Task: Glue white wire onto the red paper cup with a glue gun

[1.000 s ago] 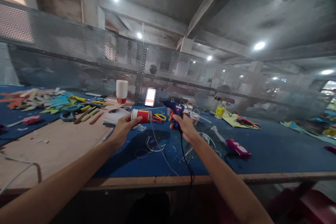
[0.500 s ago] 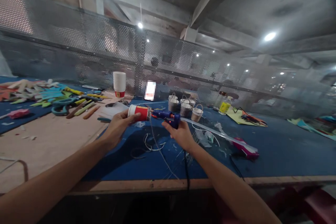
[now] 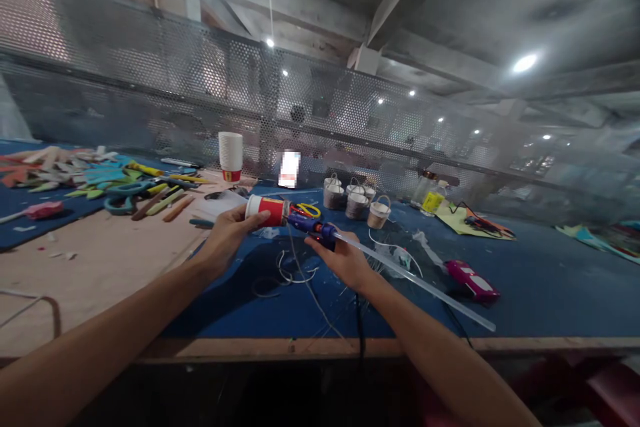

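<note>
1. Grey perforated screen [image 3: 200, 80] stands behind everything
2. Blue worktop [image 3: 540, 293] lies below both hands, small handled baskets [image 3: 379, 213] beyond the gun
3. Left hand [image 3: 227, 240] pinches the cup between thumb and fingers; right hand [image 3: 353, 263] wraps the gun's grip, some fingers hidden, can't tell if the trigger is squeezed
4. Blue glue gun [image 3: 305, 223] has its nozzle at the cup's right end; a slip could burn left fingertips or smear glue
5. Red-and-white paper cup [image 3: 271, 211] is on its side above the worktop; too hard a pinch could dent it
6. Clear glue stick [image 3: 425, 283] juts far out behind; bumping it could swing the nozzle off
7. Thin cord [image 3: 303, 273] trails from the cup's end; a snag could pull it loose
</note>
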The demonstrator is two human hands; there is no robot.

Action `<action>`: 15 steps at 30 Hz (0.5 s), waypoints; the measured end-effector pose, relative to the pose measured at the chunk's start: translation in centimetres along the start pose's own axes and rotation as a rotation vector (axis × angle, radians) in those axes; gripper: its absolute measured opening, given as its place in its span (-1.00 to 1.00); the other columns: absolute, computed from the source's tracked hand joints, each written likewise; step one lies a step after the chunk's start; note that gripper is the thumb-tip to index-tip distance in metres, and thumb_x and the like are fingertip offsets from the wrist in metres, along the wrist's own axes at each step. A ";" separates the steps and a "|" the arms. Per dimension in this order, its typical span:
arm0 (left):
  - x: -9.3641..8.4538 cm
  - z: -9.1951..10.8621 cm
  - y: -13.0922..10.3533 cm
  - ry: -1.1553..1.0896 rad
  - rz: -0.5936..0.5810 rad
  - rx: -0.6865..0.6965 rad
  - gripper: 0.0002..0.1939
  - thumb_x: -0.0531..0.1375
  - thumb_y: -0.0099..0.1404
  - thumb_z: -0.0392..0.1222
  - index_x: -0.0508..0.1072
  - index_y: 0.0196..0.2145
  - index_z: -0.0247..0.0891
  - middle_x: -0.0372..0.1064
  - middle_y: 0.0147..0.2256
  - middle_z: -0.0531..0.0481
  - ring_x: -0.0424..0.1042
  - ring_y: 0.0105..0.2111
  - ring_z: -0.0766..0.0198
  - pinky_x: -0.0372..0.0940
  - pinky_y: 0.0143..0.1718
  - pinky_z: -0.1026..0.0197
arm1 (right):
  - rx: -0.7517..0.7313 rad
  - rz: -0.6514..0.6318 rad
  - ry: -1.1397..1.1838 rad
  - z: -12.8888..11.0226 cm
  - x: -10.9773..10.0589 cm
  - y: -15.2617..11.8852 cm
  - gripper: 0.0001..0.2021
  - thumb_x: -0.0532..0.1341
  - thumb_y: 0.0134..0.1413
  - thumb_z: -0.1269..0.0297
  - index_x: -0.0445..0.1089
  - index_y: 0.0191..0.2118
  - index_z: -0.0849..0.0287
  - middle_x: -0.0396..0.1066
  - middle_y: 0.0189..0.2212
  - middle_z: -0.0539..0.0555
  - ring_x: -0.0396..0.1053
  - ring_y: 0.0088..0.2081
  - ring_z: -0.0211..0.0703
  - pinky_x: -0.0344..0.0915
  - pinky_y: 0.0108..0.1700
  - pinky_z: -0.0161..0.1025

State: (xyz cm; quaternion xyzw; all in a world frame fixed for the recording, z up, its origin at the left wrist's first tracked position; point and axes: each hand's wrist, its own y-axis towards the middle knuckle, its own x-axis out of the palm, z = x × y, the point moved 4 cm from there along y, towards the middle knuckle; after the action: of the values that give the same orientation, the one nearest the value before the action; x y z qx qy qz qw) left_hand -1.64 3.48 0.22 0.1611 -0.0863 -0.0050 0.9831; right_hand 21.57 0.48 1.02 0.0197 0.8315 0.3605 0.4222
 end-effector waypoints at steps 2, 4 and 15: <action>0.0 0.1 0.0 0.003 -0.004 0.008 -0.73 0.37 0.15 -0.10 0.59 -0.19 -0.24 0.57 -0.24 -0.06 0.46 -0.25 0.18 0.27 -0.20 0.22 | -0.010 -0.004 -0.024 -0.1 -0.1 -0.1 -0.63 0.17 0.21 -0.08 0.47 -0.16 0.13 0.51 -0.44 0.04 0.45 -0.43 -0.11 0.27 -0.38 -0.25; 0.0 0.2 0.0 0.011 -0.007 0.013 -0.74 0.36 0.16 -0.10 0.59 -0.20 -0.25 0.57 -0.24 -0.06 0.46 -0.26 0.18 0.26 -0.20 0.21 | -0.003 -0.005 -0.039 -0.2 -0.1 -0.2 -0.62 0.16 0.22 -0.09 0.47 -0.15 0.12 0.51 -0.44 0.02 0.44 -0.44 -0.13 0.24 -0.41 -0.27; 0.3 0.8 -0.4 0.048 0.041 0.021 -0.75 0.38 0.10 -0.10 0.62 -0.26 -0.24 0.59 -0.32 -0.06 0.46 -0.35 0.16 0.26 -0.31 0.20 | 0.005 -0.058 -0.073 -0.3 -0.1 -0.3 -0.61 0.11 0.23 -0.14 0.43 -0.17 0.08 0.50 -0.43 0.01 0.42 -0.45 -0.14 0.18 -0.41 -0.29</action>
State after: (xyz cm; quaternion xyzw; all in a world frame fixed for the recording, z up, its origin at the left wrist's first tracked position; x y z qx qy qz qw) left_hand -1.48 2.80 0.93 0.1699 -0.0662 0.0202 0.9830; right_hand 21.50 0.08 1.04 0.0095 0.8167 0.3450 0.4624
